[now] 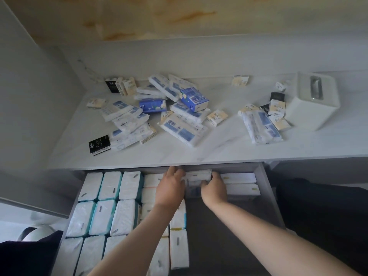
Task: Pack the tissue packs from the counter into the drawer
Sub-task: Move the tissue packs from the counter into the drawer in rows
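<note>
You've got both hands at the back of the open drawer [267,196]: your left hand [171,188] and right hand [214,189] each have their fingers [177,172] curled round one end of a white tissue pack [198,176], gripping it just under the bench [219,150] edge. The drawer's left side is lined with rows of white packs [107,206], and two flat packs [239,183] lie just right of your right hand. Up on the bench there's a loose pile of blue-and-white packs [173,108], with another clump [260,124] beside the white tissue box [314,104].
</note>
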Tool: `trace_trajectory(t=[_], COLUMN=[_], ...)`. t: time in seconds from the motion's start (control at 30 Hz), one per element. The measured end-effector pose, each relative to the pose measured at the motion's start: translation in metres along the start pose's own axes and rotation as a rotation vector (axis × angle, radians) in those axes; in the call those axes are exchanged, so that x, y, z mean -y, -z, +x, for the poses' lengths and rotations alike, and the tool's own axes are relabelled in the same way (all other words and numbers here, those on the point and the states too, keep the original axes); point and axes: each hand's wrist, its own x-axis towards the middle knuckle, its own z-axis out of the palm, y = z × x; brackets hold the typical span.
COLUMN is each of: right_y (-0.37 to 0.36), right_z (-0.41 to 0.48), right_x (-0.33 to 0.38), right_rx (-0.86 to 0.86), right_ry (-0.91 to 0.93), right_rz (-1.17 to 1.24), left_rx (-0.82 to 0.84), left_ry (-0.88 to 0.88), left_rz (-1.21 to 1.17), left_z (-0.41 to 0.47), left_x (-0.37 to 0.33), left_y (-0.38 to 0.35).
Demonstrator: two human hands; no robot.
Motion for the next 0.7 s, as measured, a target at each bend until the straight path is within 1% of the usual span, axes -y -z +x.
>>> trace_trajectory(t=[0.1, 0.17, 0.23, 0.43, 0.5, 0.6, 0.7], right_y=[0.0, 0.005, 0.013, 0.04, 0.049, 0.068, 0.088], right_z=[-0.002, -0.001, 0.0, -0.017, -0.027, -0.039, -0.045], right_x=[-0.001, -0.001, 0.001, 0.014, 0.02, 0.042, 0.077], right_rx=[0.063, 0.138, 0.173, 0.123, 0.111, 0.126, 0.122], right_ry=[0.023, 0.024, 0.014, -0.026, 0.047, 0.204, 0.418], right_rz=[-0.03, -0.08, -0.108, -0.093, -0.128, -0.229, -0.29], left_rx=[0.103, 0.147, 0.186, 0.262, 0.26, 0.249, 0.196], left_ry=[-0.096, -0.066, -0.031, -0.004, -0.009, -0.024, -0.035], left_rz=[0.064, 0.069, 0.064, 0.087, 0.086, 0.093, 0.081], left_z=[0.0, 0.003, 0.003, -0.005, -0.007, -0.008, -0.001], left_x=[0.005, 0.001, -0.004, -0.009, -0.01, -0.014, -0.018], left_y=[-0.002, 0.003, 0.009, 0.034, 0.045, 0.068, 0.1])
